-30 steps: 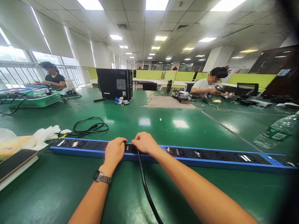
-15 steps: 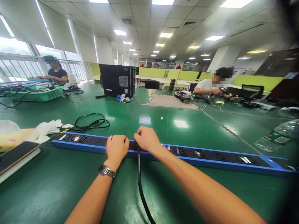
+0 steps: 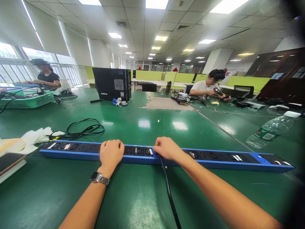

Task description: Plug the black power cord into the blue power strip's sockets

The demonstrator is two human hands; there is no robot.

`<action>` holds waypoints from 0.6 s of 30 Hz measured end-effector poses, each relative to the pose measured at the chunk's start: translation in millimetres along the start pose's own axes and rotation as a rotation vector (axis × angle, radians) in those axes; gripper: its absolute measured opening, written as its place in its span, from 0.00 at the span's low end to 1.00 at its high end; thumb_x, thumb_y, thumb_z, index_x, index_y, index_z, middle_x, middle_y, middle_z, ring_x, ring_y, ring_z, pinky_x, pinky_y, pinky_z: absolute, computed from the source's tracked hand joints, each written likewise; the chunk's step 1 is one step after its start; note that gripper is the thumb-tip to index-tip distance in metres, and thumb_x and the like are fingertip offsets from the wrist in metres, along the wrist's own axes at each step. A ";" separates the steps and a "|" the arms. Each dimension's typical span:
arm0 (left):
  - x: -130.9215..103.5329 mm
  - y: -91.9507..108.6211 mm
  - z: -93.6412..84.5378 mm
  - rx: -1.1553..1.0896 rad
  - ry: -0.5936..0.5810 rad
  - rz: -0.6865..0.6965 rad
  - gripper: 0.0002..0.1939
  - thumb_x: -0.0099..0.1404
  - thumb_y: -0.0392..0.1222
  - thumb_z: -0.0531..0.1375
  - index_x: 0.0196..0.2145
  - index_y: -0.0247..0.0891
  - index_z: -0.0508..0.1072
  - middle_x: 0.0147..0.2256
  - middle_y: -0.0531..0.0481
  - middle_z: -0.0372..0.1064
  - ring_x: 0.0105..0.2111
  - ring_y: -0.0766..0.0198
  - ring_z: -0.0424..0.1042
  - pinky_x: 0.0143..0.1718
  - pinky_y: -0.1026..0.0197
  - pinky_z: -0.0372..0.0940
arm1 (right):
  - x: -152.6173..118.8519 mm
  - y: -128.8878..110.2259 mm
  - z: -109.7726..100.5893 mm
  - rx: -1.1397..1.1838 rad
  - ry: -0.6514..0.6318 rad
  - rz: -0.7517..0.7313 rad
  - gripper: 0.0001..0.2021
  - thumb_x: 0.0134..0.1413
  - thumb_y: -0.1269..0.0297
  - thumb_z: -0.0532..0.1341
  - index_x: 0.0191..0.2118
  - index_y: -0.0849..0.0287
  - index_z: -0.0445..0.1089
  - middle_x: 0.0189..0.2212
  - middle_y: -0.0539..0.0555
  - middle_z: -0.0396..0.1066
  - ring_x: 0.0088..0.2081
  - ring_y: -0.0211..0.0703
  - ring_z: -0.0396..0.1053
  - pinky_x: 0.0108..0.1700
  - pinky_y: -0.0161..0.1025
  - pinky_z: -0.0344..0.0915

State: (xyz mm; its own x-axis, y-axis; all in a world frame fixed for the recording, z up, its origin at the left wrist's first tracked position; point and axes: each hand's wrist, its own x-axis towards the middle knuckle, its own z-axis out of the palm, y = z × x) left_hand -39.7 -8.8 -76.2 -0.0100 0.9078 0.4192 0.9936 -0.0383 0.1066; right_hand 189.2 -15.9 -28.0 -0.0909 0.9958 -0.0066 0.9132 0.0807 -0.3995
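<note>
A long blue power strip (image 3: pixel 143 159) with black sockets lies across the green table before me. My left hand (image 3: pixel 111 155), with a metal-band watch on the wrist, grips the strip left of its middle, fingers curled over the far edge. Just right of the middle, my right hand (image 3: pixel 166 148) is closed around the end of a thick black power cord (image 3: pixel 169 190), above the strip. The cord's plug is hidden by the hand, and I cannot tell whether it sits in a socket. The cord hangs toward me over the near side.
A thin coiled black cable (image 3: pixel 86 128) lies behind the strip, a phone (image 3: pixel 10 163) at left. A plastic water bottle (image 3: pixel 271 131) stands tilted-looking at right. Farther back are a black computer case (image 3: pixel 111 84), gloves (image 3: pixel 119 102), a green basket (image 3: pixel 43 100) and two people at work.
My right hand has moved right along the strip with the cord, uncovering sockets between my hands. My left hand keeps its grip. The view has turned slightly right.
</note>
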 end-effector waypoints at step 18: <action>-0.3 2.5 -2.3 -0.018 0.018 -0.005 0.19 0.66 0.41 0.47 0.28 0.40 0.76 0.32 0.45 0.77 0.37 0.54 0.73 0.47 0.51 0.59 | -29.2 113.4 -48.9 0.127 0.019 0.040 0.11 0.45 0.56 0.58 0.25 0.58 0.70 0.15 0.45 0.61 0.22 0.36 0.56 0.26 0.34 0.52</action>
State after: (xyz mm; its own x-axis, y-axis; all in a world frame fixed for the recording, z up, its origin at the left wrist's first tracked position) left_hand -37.4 -10.1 -73.9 -0.0171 0.9005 0.4344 0.9913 -0.0416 0.1252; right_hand 314.8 -33.8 -28.2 -0.0469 0.9989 -0.0076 0.8583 0.0364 -0.5119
